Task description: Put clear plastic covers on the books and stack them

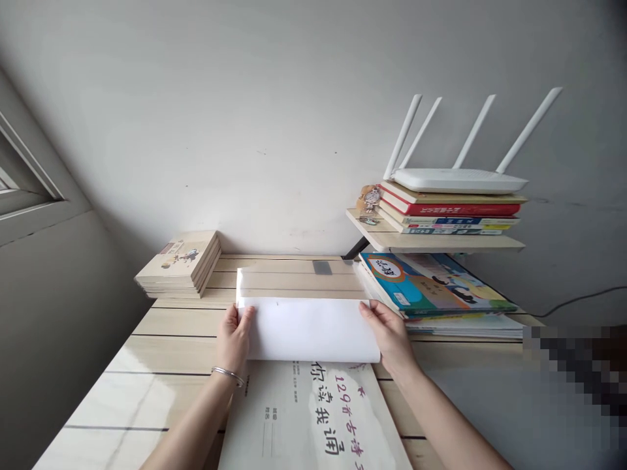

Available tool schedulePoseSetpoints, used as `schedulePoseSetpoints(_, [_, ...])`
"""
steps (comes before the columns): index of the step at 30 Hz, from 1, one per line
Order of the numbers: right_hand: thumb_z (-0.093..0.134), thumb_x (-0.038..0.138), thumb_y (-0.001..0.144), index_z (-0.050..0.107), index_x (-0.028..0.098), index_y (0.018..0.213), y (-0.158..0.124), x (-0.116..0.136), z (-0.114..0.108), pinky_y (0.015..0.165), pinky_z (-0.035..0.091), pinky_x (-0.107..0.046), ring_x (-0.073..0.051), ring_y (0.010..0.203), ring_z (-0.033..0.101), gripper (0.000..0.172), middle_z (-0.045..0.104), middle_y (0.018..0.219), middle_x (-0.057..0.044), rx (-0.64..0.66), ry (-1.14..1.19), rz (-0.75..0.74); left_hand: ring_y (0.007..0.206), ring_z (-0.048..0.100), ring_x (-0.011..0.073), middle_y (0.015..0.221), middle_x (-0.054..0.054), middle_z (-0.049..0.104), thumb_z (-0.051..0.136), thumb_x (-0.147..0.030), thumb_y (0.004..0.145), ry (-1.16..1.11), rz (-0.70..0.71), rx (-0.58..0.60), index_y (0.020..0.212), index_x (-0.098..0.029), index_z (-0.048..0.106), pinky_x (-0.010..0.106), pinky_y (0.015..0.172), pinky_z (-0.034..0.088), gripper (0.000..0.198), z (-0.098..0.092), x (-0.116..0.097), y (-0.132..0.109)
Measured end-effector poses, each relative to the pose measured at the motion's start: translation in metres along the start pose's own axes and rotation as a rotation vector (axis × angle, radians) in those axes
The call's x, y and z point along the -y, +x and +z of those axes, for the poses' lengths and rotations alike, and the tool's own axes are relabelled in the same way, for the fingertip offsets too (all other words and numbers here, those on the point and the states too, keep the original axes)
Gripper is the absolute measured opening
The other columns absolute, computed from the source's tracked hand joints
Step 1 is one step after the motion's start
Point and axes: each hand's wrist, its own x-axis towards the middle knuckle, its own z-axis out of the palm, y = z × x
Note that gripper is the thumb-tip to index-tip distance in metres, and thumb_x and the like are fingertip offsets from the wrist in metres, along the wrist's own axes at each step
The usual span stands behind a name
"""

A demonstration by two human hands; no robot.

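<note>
The white sheet (311,331) is pinched at its left edge by the left hand (235,336) and at its right by the right hand (392,334). The book (291,418) is located at the sheet's near side, clear plastic (279,282) at its far side.

We see a pale wooden desk (171,320), its slatted top crossed by dark lines, standing against a plain whitish back wall (274,130) with a few small dark marks above the desk. To the left of the desk a darker side wall (44,294) meets it at a corner, and higher up we make out part of a window frame (36,202). At the desk's right rear rises a small shelf (460,243) on a black support (357,248). We notice pale daylight glaring off the desk's left side.
</note>
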Motion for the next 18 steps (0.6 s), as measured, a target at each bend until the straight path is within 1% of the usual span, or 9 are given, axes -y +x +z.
schedulePoseSetpoints(2, [0.072,0.048,0.06,0.054,0.019,0.065,-0.003,0.002,-0.001,0.046,0.038,-0.023,-0.012,0.05,0.047,0.035,0.056,0.059,0.002,0.025,0.012,0.055,0.066,0.055,0.0137,0.074,0.002,0.062,0.06,-0.048,0.07,-0.014,-0.002,0.008,0.085,-0.015,0.059,0.023,0.061,0.044,0.036,-0.001,0.002,0.001])
schedulePoseSetpoints(6, [0.072,0.047,0.06,0.049,0.019,0.06,-0.003,-0.001,-0.002,0.044,0.035,-0.022,-0.01,0.047,0.043,0.037,0.051,0.053,0.004,-0.001,0.009,0.045,0.069,0.055,0.0126,0.08,0.002,0.063,0.062,-0.047,0.07,-0.043,0.008,0.025,0.085,-0.016,0.058,0.022,0.064,0.044,0.035,-0.003,0.006,0.003])
schedulePoseSetpoints(9, [0.072,0.047,0.062,0.045,0.02,0.059,-0.001,-0.006,-0.003,0.043,0.033,-0.021,-0.009,0.046,0.04,0.039,0.048,0.051,0.005,-0.003,0.032,0.037,0.076,0.056,0.0137,0.091,0.004,0.062,0.066,-0.044,0.068,-0.077,0.007,0.06,0.097,-0.018,0.055,0.023,0.067,0.045,0.041,-0.004,0.008,0.003])
schedulePoseSetpoints(11, [0.072,0.046,0.062,0.043,0.02,0.059,-0.001,-0.009,-0.004,0.043,0.033,-0.021,-0.009,0.046,0.04,0.04,0.047,0.052,0.006,0.003,0.047,0.035,0.077,0.055,0.0134,0.094,0.004,0.06,0.068,-0.042,0.068,-0.068,0.021,0.067,0.108,-0.02,0.053,0.022,0.065,0.045,0.048,-0.005,0.008,0.003])
schedulePoseSetpoints(13, [0.072,0.045,0.062,0.041,0.02,0.058,-0.001,-0.008,-0.003,0.043,0.033,-0.02,-0.009,0.046,0.04,0.04,0.047,0.052,0.006,0.004,0.063,0.034,0.067,0.051,0.011,0.088,0.002,0.058,0.067,-0.041,0.069,-0.021,0.056,0.055,0.115,-0.023,0.052,0.02,0.059,0.042,0.052,-0.005,0.007,0.002])
schedulePoseSetpoints(15, [0.073,0.043,0.062,0.042,0.02,0.058,-0.002,-0.005,-0.002,0.044,0.035,-0.021,-0.009,0.046,0.041,0.039,0.048,0.052,0.006,-0.002,0.088,0.036,0.056,0.042,0.0087,0.077,-0.001,0.054,0.066,-0.041,0.07,0.037,0.088,0.046,0.119,-0.024,0.051,0.019,0.051,0.037,0.054,-0.005,0.005,0.001])
schedulePoseSetpoints(17, [0.073,0.041,0.061,0.05,0.019,0.065,-0.002,0.0,0.0,0.046,0.039,-0.022,-0.01,0.05,0.046,0.032,0.053,0.057,0.004,0.0,0.121,0.036,0.051,0.034,0.008,0.07,-0.003,0.049,0.067,-0.04,0.069,0.087,0.109,0.018,0.121,-0.023,0.052,0.019,0.048,0.033,0.056,-0.005,0.002,0.0])
schedulePoseSetpoints(18, [0.074,0.039,0.06,0.055,0.019,0.072,-0.003,0.002,0.0,0.048,0.04,-0.023,-0.012,0.053,0.049,0.03,0.056,0.062,0.003,0.002,0.136,0.032,0.05,0.033,0.008,0.067,-0.004,0.047,0.068,-0.04,0.067,0.104,0.121,-0.029,0.119,-0.023,0.054,0.02,0.048,0.033,0.056,-0.004,0.0,-0.001])
